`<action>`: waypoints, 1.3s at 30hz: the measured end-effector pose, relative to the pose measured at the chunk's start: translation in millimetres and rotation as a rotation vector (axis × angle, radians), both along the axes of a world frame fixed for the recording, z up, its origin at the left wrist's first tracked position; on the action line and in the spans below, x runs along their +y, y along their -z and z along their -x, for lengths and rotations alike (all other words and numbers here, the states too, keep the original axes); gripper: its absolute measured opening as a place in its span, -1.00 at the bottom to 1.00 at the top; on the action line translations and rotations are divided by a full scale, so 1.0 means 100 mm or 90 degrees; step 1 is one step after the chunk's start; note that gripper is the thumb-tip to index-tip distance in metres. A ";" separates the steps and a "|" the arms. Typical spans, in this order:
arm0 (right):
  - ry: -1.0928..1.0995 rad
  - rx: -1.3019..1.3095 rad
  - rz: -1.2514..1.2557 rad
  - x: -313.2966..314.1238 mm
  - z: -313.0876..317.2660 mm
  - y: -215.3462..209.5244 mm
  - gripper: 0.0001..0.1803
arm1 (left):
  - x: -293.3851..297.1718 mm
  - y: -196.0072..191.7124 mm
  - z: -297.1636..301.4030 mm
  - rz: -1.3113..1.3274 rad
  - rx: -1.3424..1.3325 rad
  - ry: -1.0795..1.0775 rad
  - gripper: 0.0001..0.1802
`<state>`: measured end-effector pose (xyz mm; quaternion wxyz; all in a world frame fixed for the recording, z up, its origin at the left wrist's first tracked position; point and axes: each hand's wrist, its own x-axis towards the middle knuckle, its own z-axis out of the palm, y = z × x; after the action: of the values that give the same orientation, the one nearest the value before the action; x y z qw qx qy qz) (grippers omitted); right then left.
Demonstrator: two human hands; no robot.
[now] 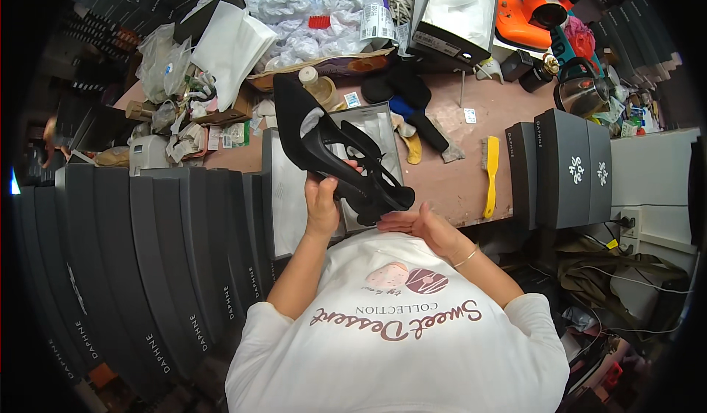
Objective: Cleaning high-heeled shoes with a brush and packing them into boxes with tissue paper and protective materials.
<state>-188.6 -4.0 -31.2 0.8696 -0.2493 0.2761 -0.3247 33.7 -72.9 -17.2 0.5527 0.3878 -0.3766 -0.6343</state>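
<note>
A person's left hand [322, 201] has its grip clamped on a black pointed-toe slingback shoe [331, 163], raised above an open, paper-lined shoebox [289, 207] at the near side of the tabletop [449, 192]. The right hand [423, 227], fingers straight and clasping nothing, lies by the heel end; contact cannot be told. The step appears to be checking or tidying the shoe; the next move likely calls for steadying the heel while turning it. A yellow brush [491, 185] lies to the right. Pale lettering marks dark shoeboxes [177, 266] at left, a barcode label [434, 43] fronts a far box, and dark red print crosses the white T-shirt [398, 361].
</note>
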 end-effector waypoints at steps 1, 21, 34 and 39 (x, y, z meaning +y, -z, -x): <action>0.019 -0.140 -0.081 -0.09 -0.05 -0.01 -0.35 | 0.02 -0.01 0.02 0.010 -0.019 -0.003 -0.62; 0.142 0.456 0.151 0.35 0.33 -0.03 -0.02 | -0.19 0.35 0.28 0.169 -0.441 0.364 -0.71; 0.413 -0.273 0.017 0.49 0.85 0.35 -0.26 | -0.23 1.10 0.38 -0.062 -0.836 0.191 -0.45; 0.402 -0.260 0.012 0.50 1.26 0.39 -0.27 | -0.10 0.09 0.30 -0.100 -0.458 0.230 -0.41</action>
<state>-314.4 46.1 -70.1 0.7617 -0.0898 0.1570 -0.6221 3.6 -82.8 -25.9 0.2343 0.5537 -0.5584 -0.5716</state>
